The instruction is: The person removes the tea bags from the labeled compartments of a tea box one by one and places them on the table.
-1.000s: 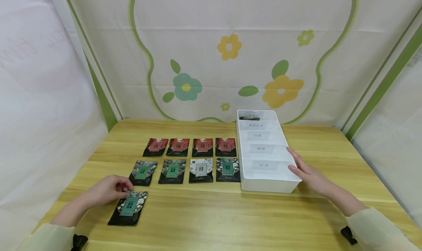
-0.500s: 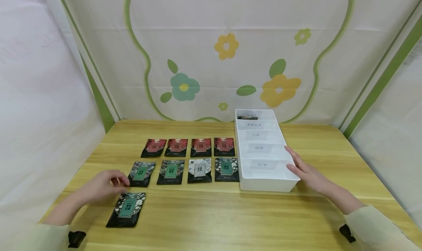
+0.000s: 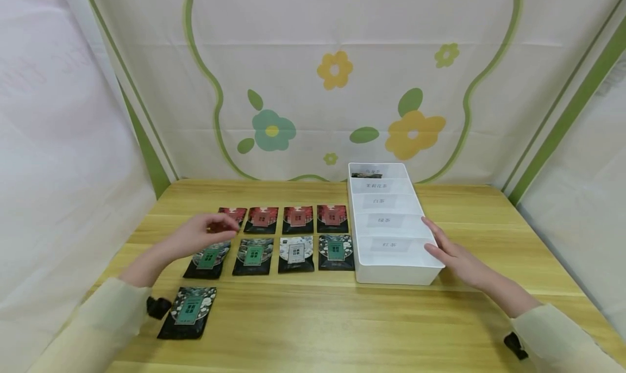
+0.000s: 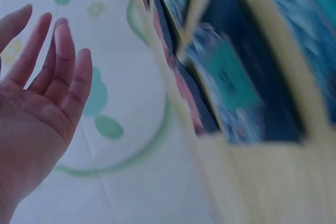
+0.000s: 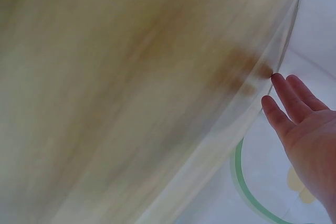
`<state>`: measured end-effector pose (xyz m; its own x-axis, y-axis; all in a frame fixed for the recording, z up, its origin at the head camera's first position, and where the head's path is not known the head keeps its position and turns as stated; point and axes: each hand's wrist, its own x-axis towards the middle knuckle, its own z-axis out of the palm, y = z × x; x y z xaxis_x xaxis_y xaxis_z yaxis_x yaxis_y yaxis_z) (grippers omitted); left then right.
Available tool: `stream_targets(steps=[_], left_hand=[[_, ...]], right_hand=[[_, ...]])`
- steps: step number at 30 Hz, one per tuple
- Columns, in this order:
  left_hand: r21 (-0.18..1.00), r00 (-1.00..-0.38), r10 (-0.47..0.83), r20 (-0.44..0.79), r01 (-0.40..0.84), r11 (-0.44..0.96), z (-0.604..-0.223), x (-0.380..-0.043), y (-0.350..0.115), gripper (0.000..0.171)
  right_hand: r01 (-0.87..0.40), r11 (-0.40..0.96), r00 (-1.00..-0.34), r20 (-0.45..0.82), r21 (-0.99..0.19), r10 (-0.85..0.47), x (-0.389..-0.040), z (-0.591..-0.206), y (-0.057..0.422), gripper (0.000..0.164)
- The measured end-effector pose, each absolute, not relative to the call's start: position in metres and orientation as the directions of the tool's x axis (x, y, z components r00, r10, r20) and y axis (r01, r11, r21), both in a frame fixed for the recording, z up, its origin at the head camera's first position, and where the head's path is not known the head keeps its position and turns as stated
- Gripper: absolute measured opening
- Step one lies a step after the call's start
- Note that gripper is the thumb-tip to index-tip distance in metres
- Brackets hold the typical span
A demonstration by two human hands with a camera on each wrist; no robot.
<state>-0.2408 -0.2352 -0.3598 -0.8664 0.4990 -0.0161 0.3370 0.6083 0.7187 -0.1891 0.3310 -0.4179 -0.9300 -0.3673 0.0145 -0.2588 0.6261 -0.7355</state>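
Observation:
My left hand (image 3: 202, 234) is over the left end of two rows of tea packets, loosely bent and holding nothing. It partly covers a red-and-black packet (image 3: 233, 214) and a green-labelled packet (image 3: 208, 260). To the right lie more red packets (image 3: 262, 219), another green-labelled packet (image 3: 252, 256), a white-labelled packet (image 3: 296, 253) and a packet with a teal label (image 3: 336, 252). A teal-labelled packet (image 3: 188, 313) lies apart, nearer the front left. With fairly straight fingers, my right hand (image 3: 462, 261) touches the right side of the white divided box (image 3: 396, 274).
Labels (image 3: 389, 244) mark the box's compartments, and a dark packet (image 3: 367, 175) sits in the farthest one. Beneath everything is a wooden table (image 3: 313, 324). A white flowered cloth (image 3: 303, 63) hangs behind the table, with cloth on both sides too.
My left hand has left the spot beside the front-left packet and moved forward and right over the rows, carrying nothing. The right hand stays at the box.

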Motion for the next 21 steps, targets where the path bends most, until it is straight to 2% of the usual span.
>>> stream_targets(steps=[7, 14, 21], left_hand=[[0.765, -0.833, 0.552, 0.029, 0.374, 0.524, -0.347, -0.271, -0.173, 0.018], [0.738, -0.809, 0.585, 0.059, 0.43, 0.52, -0.34, -0.298, -0.116, 0.02], [0.737, -0.778, 0.612, 0.141, 0.496, 0.46, -0.342, -0.324, -0.067, 0.019]], right_hand=[[-0.247, 0.625, -0.932, 0.007, -0.741, -0.362, -0.19, -0.421, 0.333, 0.063], [-0.247, 0.624, -0.93, 0.001, -0.742, -0.367, -0.192, -0.42, 0.333, 0.063], [-0.249, 0.632, -0.931, 0.002, -0.734, -0.365, -0.19, -0.418, 0.332, 0.064]])
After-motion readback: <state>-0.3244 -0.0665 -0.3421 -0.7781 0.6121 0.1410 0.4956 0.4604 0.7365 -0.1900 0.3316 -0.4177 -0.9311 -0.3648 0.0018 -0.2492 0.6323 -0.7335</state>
